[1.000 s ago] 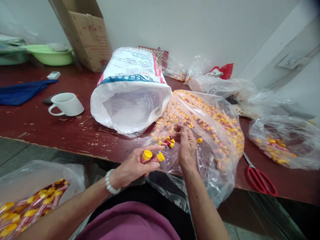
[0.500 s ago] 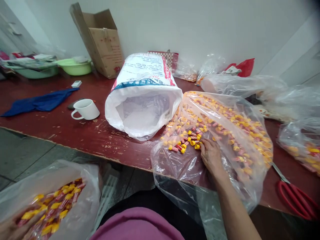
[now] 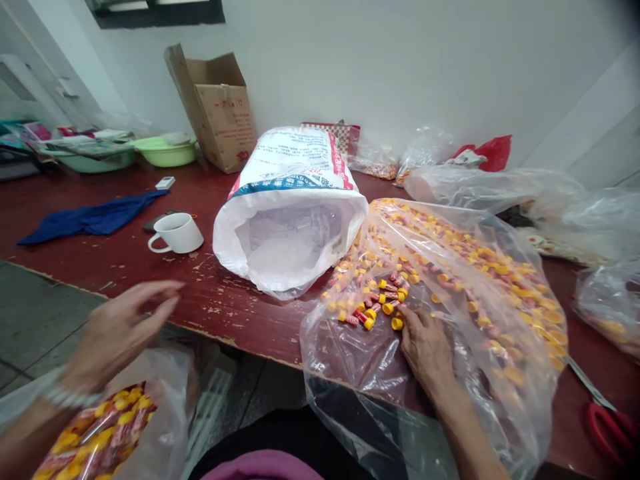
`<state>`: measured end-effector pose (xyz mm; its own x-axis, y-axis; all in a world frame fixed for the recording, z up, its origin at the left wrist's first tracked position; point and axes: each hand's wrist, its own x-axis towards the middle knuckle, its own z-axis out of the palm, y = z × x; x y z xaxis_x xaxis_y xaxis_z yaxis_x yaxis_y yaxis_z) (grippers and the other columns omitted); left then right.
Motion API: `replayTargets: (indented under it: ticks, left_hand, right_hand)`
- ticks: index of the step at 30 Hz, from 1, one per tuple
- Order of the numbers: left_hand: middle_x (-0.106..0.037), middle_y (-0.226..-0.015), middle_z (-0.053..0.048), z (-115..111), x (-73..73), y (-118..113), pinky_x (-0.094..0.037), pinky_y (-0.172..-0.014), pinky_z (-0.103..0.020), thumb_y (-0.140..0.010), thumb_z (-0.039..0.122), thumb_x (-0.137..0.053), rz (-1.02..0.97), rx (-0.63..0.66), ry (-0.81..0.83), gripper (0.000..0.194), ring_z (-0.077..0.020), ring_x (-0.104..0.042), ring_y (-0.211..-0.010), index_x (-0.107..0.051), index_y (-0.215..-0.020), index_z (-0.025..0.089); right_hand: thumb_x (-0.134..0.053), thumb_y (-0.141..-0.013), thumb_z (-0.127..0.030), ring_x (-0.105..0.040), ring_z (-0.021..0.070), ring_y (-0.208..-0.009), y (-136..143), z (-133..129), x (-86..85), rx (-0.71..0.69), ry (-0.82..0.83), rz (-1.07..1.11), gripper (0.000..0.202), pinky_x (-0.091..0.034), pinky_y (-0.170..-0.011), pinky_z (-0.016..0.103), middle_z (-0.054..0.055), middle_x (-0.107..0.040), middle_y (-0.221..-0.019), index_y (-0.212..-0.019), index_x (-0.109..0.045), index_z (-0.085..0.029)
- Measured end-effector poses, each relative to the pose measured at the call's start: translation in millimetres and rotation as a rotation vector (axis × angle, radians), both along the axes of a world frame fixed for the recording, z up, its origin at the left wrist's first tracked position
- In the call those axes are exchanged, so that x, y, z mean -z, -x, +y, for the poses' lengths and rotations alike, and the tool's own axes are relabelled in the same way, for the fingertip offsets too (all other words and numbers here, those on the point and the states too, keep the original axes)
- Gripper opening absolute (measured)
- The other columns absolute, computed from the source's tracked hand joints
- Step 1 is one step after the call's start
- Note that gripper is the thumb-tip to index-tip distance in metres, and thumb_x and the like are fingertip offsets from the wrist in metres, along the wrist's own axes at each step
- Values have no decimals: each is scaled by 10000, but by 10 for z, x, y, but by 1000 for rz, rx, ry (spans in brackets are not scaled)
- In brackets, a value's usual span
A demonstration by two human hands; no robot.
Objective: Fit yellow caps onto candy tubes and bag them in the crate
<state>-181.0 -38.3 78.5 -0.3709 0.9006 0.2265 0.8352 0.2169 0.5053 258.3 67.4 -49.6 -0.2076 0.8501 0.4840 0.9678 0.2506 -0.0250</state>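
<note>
Starting at the near left, I see a clear bag (image 3: 125, 427) hanging below the table edge, already holding a good layer of the small red tubes with yellow caps, so some of the sorting looks done. Just above it my left hand (image 3: 120, 330) hovers with fingers spread and loose, holding nothing, blurred enough that finer detail is lost. Beyond it on the dark red table (image 3: 165, 280) sit a blue cloth (image 3: 95, 219), a white mug (image 3: 177, 233), green basins (image 3: 165, 152) and a cardboard box (image 3: 220, 110) against the far wall. In the middle lies a big white woven sack (image 3: 287, 220) on its side, mouth toward me, with little I can make out inside. To its right is the large clear bag (image 3: 450, 280) spread over the table edge, with many capped tubes inside. My right hand (image 3: 425, 343) rests palm down on that plastic, fingertips touching a loose cluster of capped tubes (image 3: 383, 303) lying on top of it; the fingers are curled, but I cannot tell whether they have closed on one. Judging by how full this bag is, I'd say much is left to go through. Farther right sit more clear bags (image 3: 607, 303), and red-handled scissors (image 3: 607, 423) at the near right.
</note>
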Motion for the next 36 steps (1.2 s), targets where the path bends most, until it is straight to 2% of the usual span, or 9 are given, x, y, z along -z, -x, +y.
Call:
replayTargets:
  ticks: [3,7,9,12,18,24,28,33,36]
  left_hand:
    - [-640,-1068,-24,962,102,-470,-432,-876,-274,-880,233,-412,187,365,-51,272,-160,-580,-939,-611,-1061,197]
    - [-567,-1191,-134,2159,376,-1050,-402,-941,-332,-770,44,-437,339,483,87,444,-229,-522,-1072,-552,-1193,115]
    - [-508,-1267,-142,2544,536,-1217,-375,-973,-376,-709,17,-489,358,513,103,539,-264,-448,-1162,-517,-1234,135]
    - [-456,-1300,-129,2839,730,-1333,-370,-960,-416,-650,-4,-531,371,554,131,595,-296,-381,-1207,-519,-1214,184]
    - [-453,-1210,-143,2890,849,-1242,-437,-830,-353,-708,44,-491,309,556,157,468,-244,-515,-1014,-531,-1158,166]
    - [-522,-1153,-96,2663,827,-1029,-414,-886,-293,-685,88,-526,178,547,126,382,-200,-537,-996,-610,-1048,170]
    - [-629,-943,-71,2457,803,-894,-426,-866,-290,-723,167,-531,39,488,125,221,-200,-577,-904,-655,-906,176]
    - [-644,-863,-57,2160,729,-700,-444,-805,-297,-663,99,-551,-158,370,113,466,-201,-591,-844,-584,-1124,158]
    - [-631,-931,-77,1824,624,-663,-465,-728,-283,-653,106,-552,-316,380,130,512,-178,-588,-787,-561,-1164,118]
  right_hand:
    - [-445,-888,-235,-555,226,-850,50,-23,-6,9,44,21,270,-437,-721,333,95,-627,-932,-1098,-605,-182]
    - [-496,-885,-409,-549,240,-862,76,-44,3,49,12,45,295,-430,-696,331,97,-612,-938,-1033,-596,-174]
    - [-495,-891,-380,-550,236,-867,77,-50,10,50,12,54,261,-427,-695,326,96,-606,-934,-1017,-584,-169]
    - [-499,-892,-329,-549,232,-871,78,-54,16,47,26,55,211,-422,-706,326,90,-600,-936,-1021,-571,-179]
    - [-502,-887,-315,-560,230,-857,64,-44,44,28,29,70,170,-422,-694,322,74,-612,-912,-974,-571,-188]
    - [-452,-901,-318,-587,226,-836,35,-39,86,12,-15,148,207,-432,-699,326,91,-640,-901,-987,-563,-166]
    - [-421,-909,-370,-609,223,-800,43,-34,92,-12,-47,173,279,-436,-691,324,99,-663,-871,-971,-581,-150]
    - [-393,-909,-393,-623,222,-754,22,-47,21,-1,-108,221,351,-439,-688,337,103,-683,-827,-963,-623,-134]
    - [-422,-893,-423,-625,227,-758,96,-133,-149,-10,-152,335,366,-461,-696,353,108,-686,-850,-987,-629,-136]
